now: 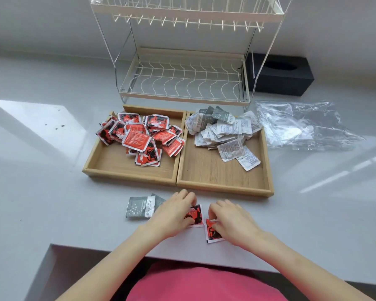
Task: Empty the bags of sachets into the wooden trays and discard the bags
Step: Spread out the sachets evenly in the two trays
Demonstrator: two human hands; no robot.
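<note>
Two glossy square red sachets (195,215) under hands' (174,216) fingers (220,208).

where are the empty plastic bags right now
In the head view, the clear plastic bags lie crumpled on the table's far right, right of the tray of grey-white sachets and in front of the black box.

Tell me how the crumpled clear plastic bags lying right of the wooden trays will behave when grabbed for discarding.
The crumpled clear plastic bags look thin and wrinkled, so they will likely be floppy and collapse in the hand. They appear empty, so probably very light and easily shifted. Their glossy film on the smooth grey table may slide rather than lift cleanly.
</note>
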